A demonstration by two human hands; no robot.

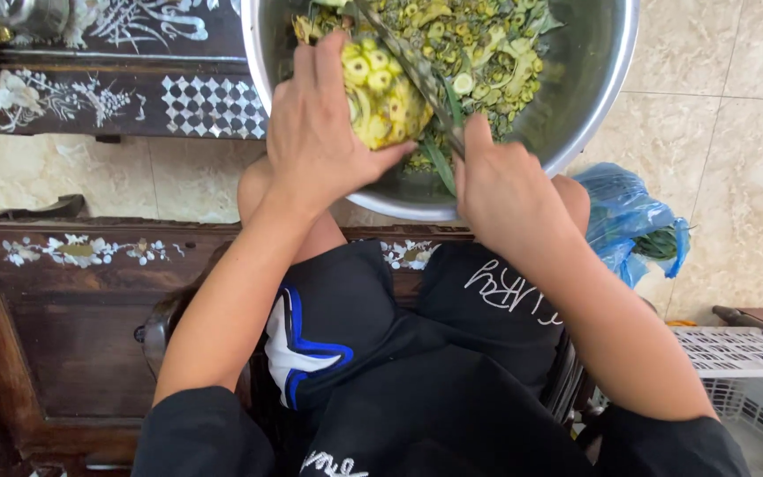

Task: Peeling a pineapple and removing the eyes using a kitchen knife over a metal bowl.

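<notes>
Left hand (315,132) grips pineapple (380,93); right hand (501,190) apparently clasps knife (417,71).

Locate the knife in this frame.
In the head view, the knife is upper centre, held in the right hand, its blade angled up-left over the metal bowl against the peeled pineapple that the left hand holds.

This looks like a home, likely a living or dining room used for food preparation. Dark carved wooden furniture (72,291) with mother-of-pearl inlay fills the 9 o'clock side, and a matching inlaid piece (117,88) stands at 11 o'clock. Glossy beige marble-patterned floor tiles (735,177) spread at 2 o'clock. A blue plastic bag (629,221) lies on them at 3 o'clock, and a white plastic crate (735,353) sits at 4 o'clock.
</notes>
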